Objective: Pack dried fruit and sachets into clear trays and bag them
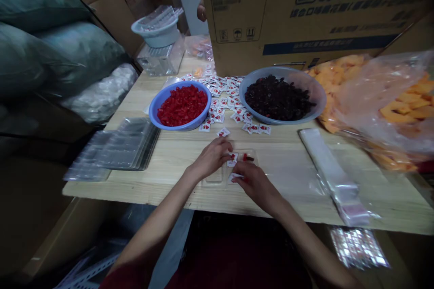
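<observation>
My left hand (212,159) rests over a clear plastic blister tray (214,175), its fingertips next to a small white sachet (232,159). My right hand (254,184) pinches a second white sachet (232,178) in the same tray. Dark dried fruit pieces (248,158) lie in a tray cavity between my hands. Further forward, many red-printed sachets (220,104) lie scattered between a blue bowl (159,104) of red pieces and a grey-blue bowl (281,70) of dark dried fruit.
The light wooden table (288,189) holds stacked clear trays (125,144) at left, a stack of clear bags (328,171) at right, and bagged orange dried fruit (400,108). Cardboard boxes (271,9) stand behind. Another person's hand (201,11) shows beyond a white basket (156,31).
</observation>
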Demonstrator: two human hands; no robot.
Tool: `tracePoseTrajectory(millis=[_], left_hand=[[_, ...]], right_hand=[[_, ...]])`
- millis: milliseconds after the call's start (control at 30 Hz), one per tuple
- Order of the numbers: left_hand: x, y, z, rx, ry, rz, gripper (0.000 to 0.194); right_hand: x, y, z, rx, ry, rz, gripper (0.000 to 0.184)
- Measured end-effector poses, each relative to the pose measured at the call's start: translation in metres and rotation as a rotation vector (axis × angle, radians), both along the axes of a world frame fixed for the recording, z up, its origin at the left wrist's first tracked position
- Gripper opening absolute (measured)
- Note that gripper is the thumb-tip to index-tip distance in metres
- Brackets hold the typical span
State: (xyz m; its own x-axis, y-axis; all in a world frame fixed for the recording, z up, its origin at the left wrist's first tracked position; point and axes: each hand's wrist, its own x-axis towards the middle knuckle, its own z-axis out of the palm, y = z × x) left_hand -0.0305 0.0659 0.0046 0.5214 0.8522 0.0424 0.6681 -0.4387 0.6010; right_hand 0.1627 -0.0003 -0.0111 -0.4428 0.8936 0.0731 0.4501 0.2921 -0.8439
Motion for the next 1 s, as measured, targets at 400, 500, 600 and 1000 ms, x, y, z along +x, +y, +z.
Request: tracePoseTrajectory(millis=[400,500,600,1000], left_hand=[[-0.005,-0.070,0.006,0.064,-0.113,0.132,0.024],[0.001,-0.083,-0.004,0.091,-0.008,0.105,0.034],[0.005,-0.086,-0.012,0.146,0.091,0.101,0.035],[-0.017,-0.051,-0.026,0.477,0.037,0.051,0.036]], right_hand=[[-0.005,-0.007,-0.016,0.353,-0.174,-0.037,0.018],[-0.003,-0.018,-0.017,0.364,-0.203,-0.064,0.018],[0.008,-0.032,-0.009,0.382,-0.169,-0.149,0.019],[0.306,-0.057,0.091,0.701,-0.448,-1.197,0.025]])
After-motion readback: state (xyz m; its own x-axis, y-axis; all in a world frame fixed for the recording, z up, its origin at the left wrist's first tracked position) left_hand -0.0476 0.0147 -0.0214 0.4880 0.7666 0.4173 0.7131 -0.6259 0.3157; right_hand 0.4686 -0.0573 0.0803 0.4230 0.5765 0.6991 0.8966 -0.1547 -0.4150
